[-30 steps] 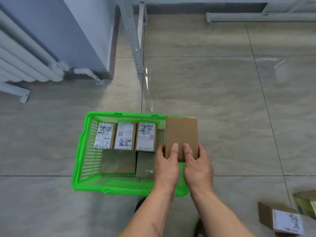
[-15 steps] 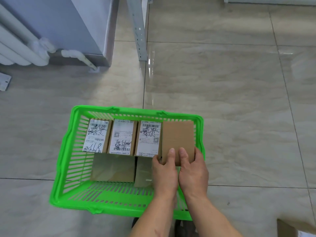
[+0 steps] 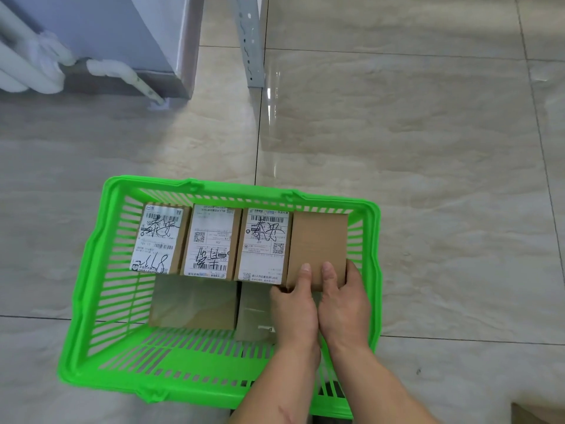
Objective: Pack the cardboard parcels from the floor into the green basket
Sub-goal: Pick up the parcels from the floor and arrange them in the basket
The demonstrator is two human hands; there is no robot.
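Observation:
The green basket [image 3: 91, 270] stands on the tiled floor in front of me. Along its far side three cardboard parcels with white labels [image 3: 211, 240] stand in a row. A plain brown parcel [image 3: 318, 243] sits at the right end of that row, inside the basket's right wall. My left hand [image 3: 295, 310] and my right hand [image 3: 344, 304] both grip its near edge, thumbs on top. Lower in the basket lie two more plain parcels [image 3: 192, 301], the right one partly hidden by my left hand.
A grey cabinet corner [image 3: 171, 41] and white pipes [image 3: 36, 65] stand at the far left. A grey metal leg [image 3: 250, 41] rises beyond the basket. The corner of another parcel [image 3: 538, 414] lies on the floor at the bottom right.
Both hands carried the plain parcel from above the basket's right rim down into the basket, beside the third labelled parcel. The view has tilted down and closer to the basket.

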